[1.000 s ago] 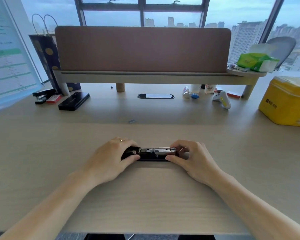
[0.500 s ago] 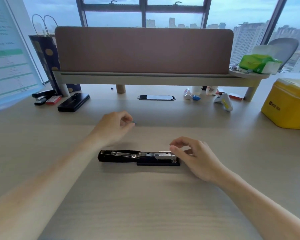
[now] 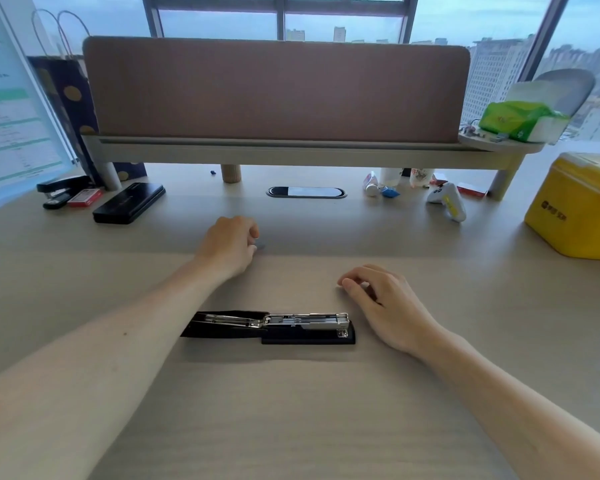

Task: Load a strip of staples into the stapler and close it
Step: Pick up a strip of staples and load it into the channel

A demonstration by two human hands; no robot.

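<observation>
The black stapler (image 3: 271,327) lies on the desk, swung open flat. Its black cover points left and its silver staple channel (image 3: 309,320) faces up on the right. A small grey staple strip (image 3: 262,246) lies on the desk beyond the stapler. My left hand (image 3: 231,245) is stretched forward with curled fingers, fingertips at the strip's left end; whether they grip it is unclear. My right hand (image 3: 385,303) rests on the desk just right of the stapler, fingers loosely bent, holding nothing and apart from the stapler.
A monitor riser (image 3: 291,152) with a brown panel spans the back. Under and beside it lie a second stapler (image 3: 61,188), a red staple box (image 3: 84,198), a black case (image 3: 129,202) and a white-and-yellow device (image 3: 447,199). A yellow tin (image 3: 579,206) stands at the right.
Both hands let go of the stapler, which now lies open flat. My left hand reached forward to the staple strip. My right hand drew back to the right.
</observation>
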